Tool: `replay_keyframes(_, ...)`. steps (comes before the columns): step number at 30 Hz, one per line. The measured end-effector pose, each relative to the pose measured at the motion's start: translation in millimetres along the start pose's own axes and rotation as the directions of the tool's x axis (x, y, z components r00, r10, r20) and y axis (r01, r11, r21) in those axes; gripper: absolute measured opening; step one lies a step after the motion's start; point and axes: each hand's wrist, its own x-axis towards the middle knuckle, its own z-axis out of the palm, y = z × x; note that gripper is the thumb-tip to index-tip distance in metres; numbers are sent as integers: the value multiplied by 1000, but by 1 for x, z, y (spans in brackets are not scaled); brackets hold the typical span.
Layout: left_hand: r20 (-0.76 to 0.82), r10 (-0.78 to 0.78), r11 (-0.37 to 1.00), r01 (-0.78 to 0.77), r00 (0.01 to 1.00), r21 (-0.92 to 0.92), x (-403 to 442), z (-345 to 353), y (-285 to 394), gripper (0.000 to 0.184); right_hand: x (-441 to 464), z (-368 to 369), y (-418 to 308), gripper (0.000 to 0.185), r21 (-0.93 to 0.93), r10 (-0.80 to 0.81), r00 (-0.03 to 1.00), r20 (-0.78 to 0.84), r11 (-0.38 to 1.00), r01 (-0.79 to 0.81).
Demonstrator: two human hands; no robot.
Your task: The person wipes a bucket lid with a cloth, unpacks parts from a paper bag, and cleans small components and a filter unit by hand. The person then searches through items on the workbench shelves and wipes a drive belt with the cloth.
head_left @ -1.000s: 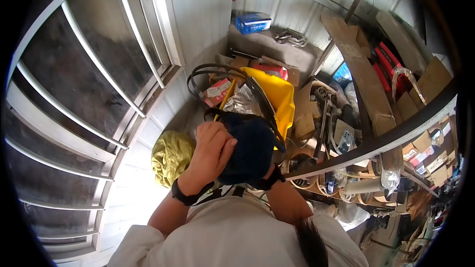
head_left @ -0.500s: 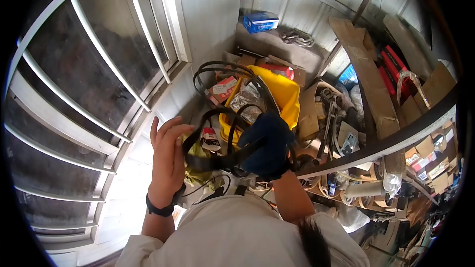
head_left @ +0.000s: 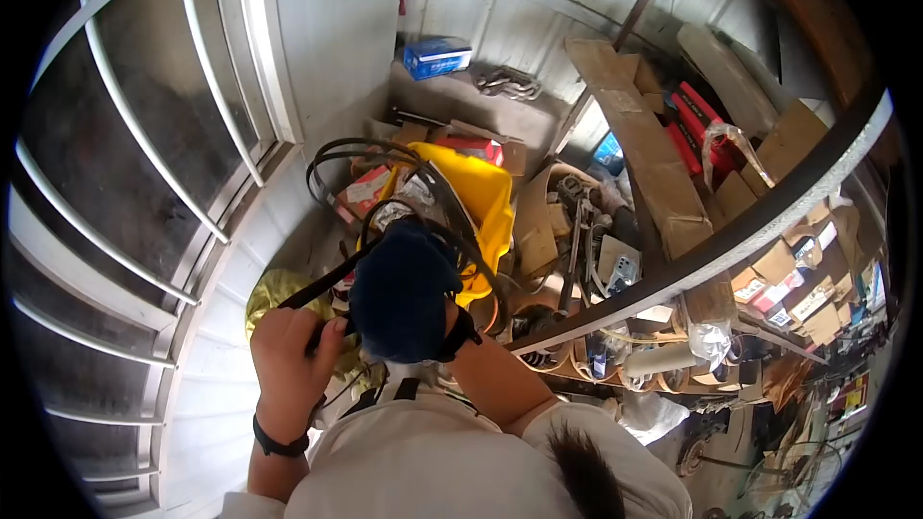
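Note:
My left hand point(head_left: 288, 356), bare with a black band at the wrist, is closed around a flat black belt point(head_left: 332, 279). The belt runs from its fingers up to my right hand point(head_left: 404, 290), which wears a dark blue glove and is closed on it. The right fingertips are largely hidden by the back of the glove. More black belt loops point(head_left: 327, 156) rise behind and hang over a yellow plastic bin point(head_left: 490, 202). A silvery crumpled wrapping point(head_left: 415, 190) lies inside the bin.
A barred window point(head_left: 115, 202) stands close on my left. A curved metal rail point(head_left: 711, 259) crosses on the right, with cardboard boxes point(head_left: 644, 154) and tools beyond it. Yellow plastic sheeting point(head_left: 274, 293) lies by my left hand. A blue box point(head_left: 437, 58) sits on the ledge behind.
My left hand, open before, has closed on the belt and moved lower. My gloved right hand has come left, nearer to it. The view has shifted to the right.

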Motion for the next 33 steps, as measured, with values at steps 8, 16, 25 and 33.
replay_keyframes(8,-247,-109,991,87,963,-99,-9,-23,-11,34,21,-31,6,15,-398,155,948,279,917,-33)
replay_keyframes(16,-401,-12,1000,13,916,-1,-27,-51,-53,37,13,-45,54,18,-671,371,924,-92,663,-333)
replay_keyframes(25,-271,21,954,62,962,295,16,-11,-47,29,26,-38,37,14,-474,-49,986,-158,880,-32)
replay_keyframes(33,-204,7,993,17,979,116,14,31,-20,15,14,5,45,16,-229,-201,974,-107,958,173)
